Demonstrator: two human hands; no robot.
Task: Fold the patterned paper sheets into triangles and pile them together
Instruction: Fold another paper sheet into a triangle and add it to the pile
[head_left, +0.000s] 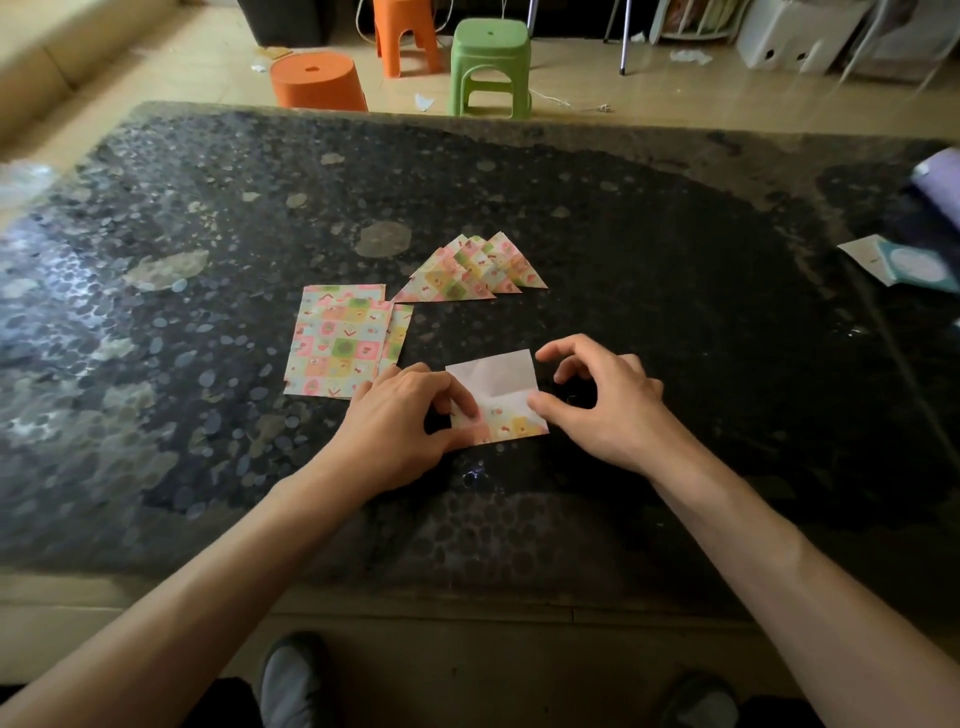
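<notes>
- Currently the left hand pinches the left edge of the patterned paper sheet with a white reverse, which lies on the dark mottled worktop directly in front of the person; this grip probably anchors the sheet so it cannot slide during creasing.
- The right hand sets its thumb tip against the sheet's right edge, with the index finger arched near the upper right corner. Whether it actually grips the paper cannot be told.
- The sheet shows its white side above and a patterned band below, so a fold appears to be in progress and the triangle is not yet formed.
- A flat stack of pastel checked square sheets lies just beside the left hand, placed within reach as supply.
- The fanned pile of folded patterned triangles sits beyond the sheet, near the stack, kept apart from the folding area.
- Nothing lies between the sheet and the pile.
- At the worktop's right edge lie a white and teal packet and a pale purple roll, well apart from the work.
- On the floor beyond stand a round orange plastic stool and a green plastic stool.
</notes>
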